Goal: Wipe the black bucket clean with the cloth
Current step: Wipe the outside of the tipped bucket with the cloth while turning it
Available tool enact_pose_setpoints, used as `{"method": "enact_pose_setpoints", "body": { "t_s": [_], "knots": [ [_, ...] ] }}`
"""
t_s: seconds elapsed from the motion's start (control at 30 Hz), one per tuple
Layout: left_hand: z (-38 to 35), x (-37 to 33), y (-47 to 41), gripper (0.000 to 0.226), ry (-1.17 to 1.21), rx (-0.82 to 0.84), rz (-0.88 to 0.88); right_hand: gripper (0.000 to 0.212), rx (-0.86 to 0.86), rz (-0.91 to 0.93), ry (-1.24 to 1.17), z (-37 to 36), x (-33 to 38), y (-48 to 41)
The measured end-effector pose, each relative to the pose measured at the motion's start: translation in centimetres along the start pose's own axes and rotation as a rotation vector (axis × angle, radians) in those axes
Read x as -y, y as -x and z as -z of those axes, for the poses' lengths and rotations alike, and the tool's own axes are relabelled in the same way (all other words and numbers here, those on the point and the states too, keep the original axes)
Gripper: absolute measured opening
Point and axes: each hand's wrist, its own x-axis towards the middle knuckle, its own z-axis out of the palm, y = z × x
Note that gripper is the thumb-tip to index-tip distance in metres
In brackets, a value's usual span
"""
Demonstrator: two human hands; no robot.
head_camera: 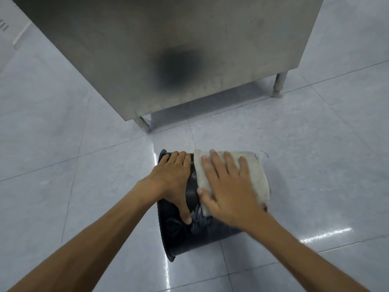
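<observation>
The black bucket (195, 234) lies on its side on the tiled floor, its rim to the left. My left hand (174, 178) presses on the upper wall near the rim, thumb spread down the side. A pale beige cloth (256, 175) is draped over the bucket's right part. My right hand (229, 186) lies flat on the cloth with fingers spread, pressing it against the bucket. The bucket's base is hidden under the cloth.
A stainless steel cabinet (168, 49) on short legs (279, 84) stands just beyond the bucket. Glossy grey floor tiles (84, 186) surround it on all sides.
</observation>
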Motion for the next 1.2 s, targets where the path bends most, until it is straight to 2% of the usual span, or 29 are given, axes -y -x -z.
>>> {"method": "enact_pose_setpoints", "body": {
  "t_s": [0.1,0.2,0.3,0.37,0.47,0.53,0.63,0.73,0.93,1.2],
  "knots": [
    [0.2,0.4,-0.7,0.139,0.001,0.018,-0.009,0.077,-0.18,0.048,-0.094,-3.0,1.1,5.9],
    [-0.4,0.3,-0.6,0.146,-0.043,0.008,-0.023,0.072,-0.266,0.076,-0.103,-4.3,1.0,8.4],
    [-1.0,-0.1,-0.2,0.151,-0.099,-0.021,-0.036,0.062,-0.235,-0.005,-0.085,-2.1,1.0,4.3],
    [-1.1,-0.4,0.1,0.152,-0.11,-0.036,-0.033,0.06,-0.143,-0.104,-0.071,-0.4,1.1,0.2],
    [-0.7,-0.9,0.7,0.151,-0.124,-0.075,-0.034,0.067,0.014,-0.21,-0.106,1.3,0.9,-4.2],
    [-0.7,-0.9,1.8,0.147,-0.149,-0.142,-0.014,0.068,0.039,-0.208,-0.114,1.2,0.6,-4.9],
    [-2.6,-0.8,4.6,0.142,-0.105,-0.209,0.037,0.067,0.012,-0.199,-0.112,1.0,0.2,-4.4],
    [-5.1,-1.2,7.1,0.15,-0.148,-0.235,0.093,0.066,-0.04,-0.197,-0.089,0.7,0.4,-4.0],
    [-6.0,-1.8,7.2,0.159,-0.171,-0.222,0.192,0.071,0.014,-0.206,-0.086,0.8,0.2,-5.5],
    [-4.3,0.2,5.0,0.161,-0.19,-0.203,0.16,0.058,-0.133,-0.032,-0.027,-0.2,1.6,-1.9]
  ]
}}
